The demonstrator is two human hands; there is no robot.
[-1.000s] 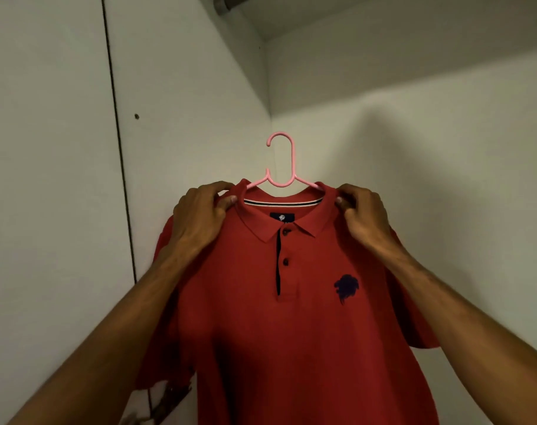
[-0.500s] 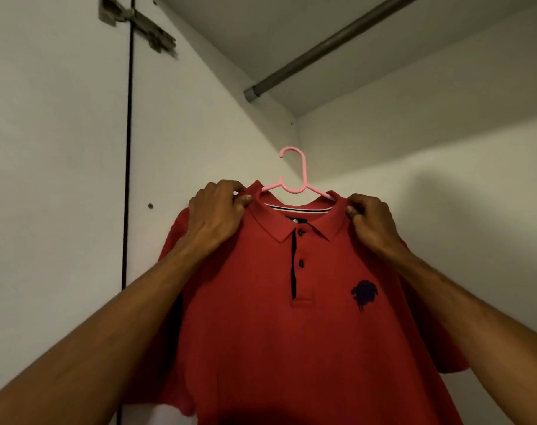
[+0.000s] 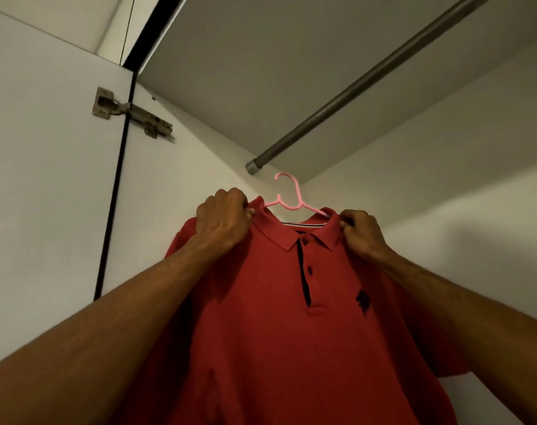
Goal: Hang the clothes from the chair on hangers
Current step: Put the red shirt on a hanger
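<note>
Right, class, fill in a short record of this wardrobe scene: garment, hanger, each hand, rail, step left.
garment: red polo shirt, draped on the hanger
hanger: pink hanger, hook free
left hand: grips the shirt's shoulder beside the collar
right hand: pinches the other shoulder
rail: grey rail, above the hook, not touching it
step left: hook onto the rail

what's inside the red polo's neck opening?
A pink hanger: hook and upper arms show above the collar of the red polo. The arm ends are hidden under the shoulders, where the left hand and right hand grip.
</note>
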